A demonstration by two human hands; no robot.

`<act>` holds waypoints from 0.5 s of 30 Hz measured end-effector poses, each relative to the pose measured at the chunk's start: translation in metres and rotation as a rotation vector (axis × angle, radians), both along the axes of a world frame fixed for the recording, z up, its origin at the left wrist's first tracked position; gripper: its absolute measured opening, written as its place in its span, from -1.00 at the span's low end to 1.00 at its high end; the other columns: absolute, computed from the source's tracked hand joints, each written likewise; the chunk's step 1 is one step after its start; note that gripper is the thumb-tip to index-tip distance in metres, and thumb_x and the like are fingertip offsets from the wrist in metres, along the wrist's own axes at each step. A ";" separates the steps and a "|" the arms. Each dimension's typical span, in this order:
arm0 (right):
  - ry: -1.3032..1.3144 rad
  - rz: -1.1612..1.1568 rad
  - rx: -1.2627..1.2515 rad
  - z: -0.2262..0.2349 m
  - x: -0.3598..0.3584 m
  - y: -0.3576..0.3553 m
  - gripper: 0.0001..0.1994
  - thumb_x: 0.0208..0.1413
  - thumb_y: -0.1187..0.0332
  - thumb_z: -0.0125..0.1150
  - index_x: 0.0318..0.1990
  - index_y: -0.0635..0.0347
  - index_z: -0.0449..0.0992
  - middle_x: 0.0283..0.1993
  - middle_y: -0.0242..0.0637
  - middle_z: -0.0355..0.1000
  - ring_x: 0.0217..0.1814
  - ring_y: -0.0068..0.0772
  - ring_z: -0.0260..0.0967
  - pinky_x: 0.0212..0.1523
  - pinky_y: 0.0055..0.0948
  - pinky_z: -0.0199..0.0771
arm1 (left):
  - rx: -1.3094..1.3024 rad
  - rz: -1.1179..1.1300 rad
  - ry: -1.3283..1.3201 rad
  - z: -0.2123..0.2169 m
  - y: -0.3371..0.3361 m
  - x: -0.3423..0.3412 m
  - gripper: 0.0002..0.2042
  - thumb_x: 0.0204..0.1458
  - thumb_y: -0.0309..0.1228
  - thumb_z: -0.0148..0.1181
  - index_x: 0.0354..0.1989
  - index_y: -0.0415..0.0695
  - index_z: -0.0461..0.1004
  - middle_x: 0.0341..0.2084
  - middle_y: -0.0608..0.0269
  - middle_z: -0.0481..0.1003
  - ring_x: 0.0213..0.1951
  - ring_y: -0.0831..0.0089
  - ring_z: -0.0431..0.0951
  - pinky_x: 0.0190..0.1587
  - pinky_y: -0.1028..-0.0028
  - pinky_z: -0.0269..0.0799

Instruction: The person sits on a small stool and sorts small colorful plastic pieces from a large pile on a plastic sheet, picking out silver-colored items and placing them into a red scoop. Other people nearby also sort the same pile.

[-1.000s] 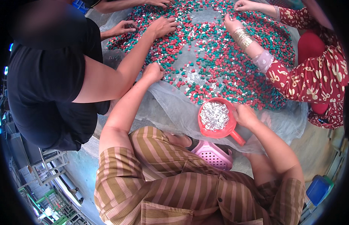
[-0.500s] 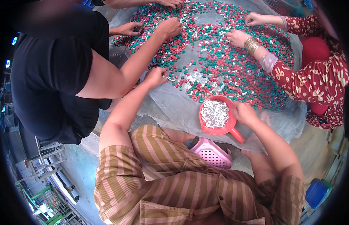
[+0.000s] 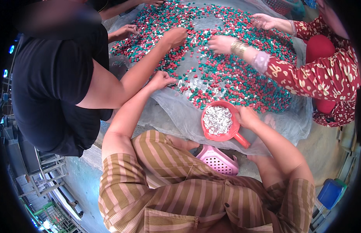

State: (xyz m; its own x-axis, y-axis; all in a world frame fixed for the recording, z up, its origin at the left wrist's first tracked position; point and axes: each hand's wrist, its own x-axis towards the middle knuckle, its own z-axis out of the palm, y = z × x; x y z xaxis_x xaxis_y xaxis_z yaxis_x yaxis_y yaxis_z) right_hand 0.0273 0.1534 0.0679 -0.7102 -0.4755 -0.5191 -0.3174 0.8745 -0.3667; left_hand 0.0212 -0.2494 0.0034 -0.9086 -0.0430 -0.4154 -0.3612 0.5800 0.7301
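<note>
My right hand (image 3: 247,117) grips the rim of a red plastic dipper (image 3: 226,136), whose handle points down to the right. Many small white looped clips (image 3: 217,120) fill the dipper. At the near left edge of the heap, my left hand (image 3: 161,80) is closed with its fingertips pinched together; whatever sits between them is too small to make out. A wide heap of small red, green and white pieces (image 3: 242,83) is spread over a clear plastic sheet (image 3: 180,114).
A person in a black shirt (image 3: 52,77) works on the left, and a person in red patterned sleeves (image 3: 289,75) on the right, both with hands over the heap. Another arm (image 3: 120,8) reaches in at the top left. A pink perforated plastic stool (image 3: 219,163) stands below the dipper.
The white clip at my left fingertips no longer shows clearly. My right hand and the dipper have shifted slightly left. The right-hand person's braceleted hand has moved left over the heap.
</note>
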 end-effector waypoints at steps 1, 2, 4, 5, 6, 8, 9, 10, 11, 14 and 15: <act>0.002 0.000 -0.001 0.000 0.000 0.000 -0.75 0.11 0.24 -0.06 -0.20 0.17 0.47 -0.31 0.05 0.47 -0.20 0.07 0.43 -0.16 -0.02 0.40 | -0.039 -0.050 0.017 0.000 0.001 0.000 -0.66 -0.13 -0.26 0.36 -0.66 -0.12 0.30 -0.79 0.44 0.34 -0.76 0.66 0.28 -0.71 0.60 0.16; 0.003 0.000 -0.003 0.000 0.000 0.000 -0.75 0.11 0.24 -0.05 -0.20 0.16 0.47 -0.31 0.04 0.47 -0.20 0.07 0.43 -0.16 -0.02 0.40 | -0.059 -0.086 0.032 -0.001 0.002 0.000 -0.71 -0.13 -0.29 0.35 -0.59 -0.15 0.34 -0.76 0.41 0.36 -0.74 0.64 0.31 -0.68 0.58 0.20; -0.002 -0.002 -0.008 0.000 0.000 0.000 -0.75 0.11 0.24 -0.05 -0.19 0.15 0.47 -0.30 0.04 0.47 -0.20 0.07 0.43 -0.16 -0.03 0.40 | -0.099 -0.160 0.062 -0.003 0.008 -0.003 -0.77 -0.15 -0.36 0.33 -0.46 -0.21 0.41 -0.71 0.34 0.40 -0.68 0.59 0.37 -0.62 0.53 0.29; -0.010 -0.007 -0.010 0.000 -0.001 0.000 -0.76 0.11 0.25 -0.05 -0.19 0.14 0.47 -0.30 0.03 0.47 -0.20 0.07 0.43 -0.16 -0.03 0.40 | -0.169 -0.233 0.106 0.006 0.017 -0.003 -0.76 -0.16 -0.40 0.31 -0.35 -0.20 0.42 -0.66 0.28 0.43 -0.63 0.52 0.41 -0.55 0.48 0.34; -0.017 -0.011 -0.013 -0.001 -0.001 0.001 -0.76 0.10 0.25 -0.05 -0.18 0.14 0.47 -0.30 0.03 0.47 -0.20 0.07 0.43 -0.16 -0.03 0.40 | -0.238 -0.307 0.150 0.016 0.027 -0.002 -0.70 -0.17 -0.43 0.29 -0.24 -0.19 0.42 -0.60 0.22 0.46 -0.57 0.45 0.46 -0.49 0.42 0.38; -0.030 -0.020 -0.013 -0.001 -0.001 0.000 -0.76 0.10 0.24 -0.04 -0.18 0.12 0.47 -0.29 0.02 0.47 -0.19 0.07 0.43 -0.16 -0.03 0.40 | -0.446 -0.457 0.169 0.019 0.037 -0.001 -0.44 -0.20 -0.47 0.27 0.09 -0.04 0.33 -0.35 0.03 0.52 -0.29 0.17 0.54 -0.22 0.24 0.44; -0.037 -0.025 -0.013 -0.002 0.000 0.000 -0.76 0.10 0.24 -0.04 -0.18 0.12 0.47 -0.29 0.02 0.47 -0.19 0.07 0.42 -0.17 -0.03 0.40 | -0.487 -0.460 0.178 0.019 0.041 -0.001 -0.48 -0.19 -0.45 0.27 0.06 -0.05 0.35 -0.34 0.02 0.52 -0.28 0.14 0.54 -0.22 0.21 0.43; -0.035 -0.022 -0.006 -0.001 0.000 0.000 -0.76 0.11 0.24 -0.04 -0.17 0.12 0.47 -0.28 0.02 0.47 -0.19 0.07 0.42 -0.17 -0.03 0.40 | -0.528 -0.462 0.188 0.023 0.046 0.000 -0.51 -0.18 -0.43 0.27 0.03 -0.07 0.38 -0.33 0.01 0.52 -0.27 0.10 0.53 -0.22 0.19 0.43; -0.032 -0.020 0.001 0.000 -0.001 0.000 -0.76 0.11 0.24 -0.04 -0.17 0.12 0.47 -0.28 0.02 0.47 -0.19 0.07 0.42 -0.17 -0.04 0.40 | -0.570 -0.464 0.199 0.025 0.048 0.001 -0.54 -0.17 -0.41 0.27 0.00 -0.08 0.40 -0.32 0.00 0.52 -0.26 0.06 0.53 -0.22 0.16 0.43; -0.022 -0.020 0.005 0.001 -0.001 -0.001 -0.76 0.11 0.24 -0.04 -0.17 0.12 0.47 -0.28 0.02 0.47 -0.19 0.07 0.42 -0.17 -0.03 0.40 | -0.558 -0.515 0.259 0.014 0.037 0.002 -0.62 -0.16 -0.37 0.28 -0.09 -0.09 0.48 -0.38 0.01 0.53 -0.31 0.04 0.53 -0.23 0.18 0.44; -0.018 -0.020 0.004 0.001 -0.001 -0.001 -0.76 0.10 0.25 -0.04 -0.17 0.12 0.47 -0.28 0.02 0.47 -0.19 0.07 0.42 -0.17 -0.03 0.40 | -0.556 -0.519 0.247 0.011 0.033 0.002 -0.65 -0.15 -0.36 0.26 -0.11 -0.08 0.49 -0.37 0.01 0.53 -0.30 0.07 0.54 -0.22 0.19 0.44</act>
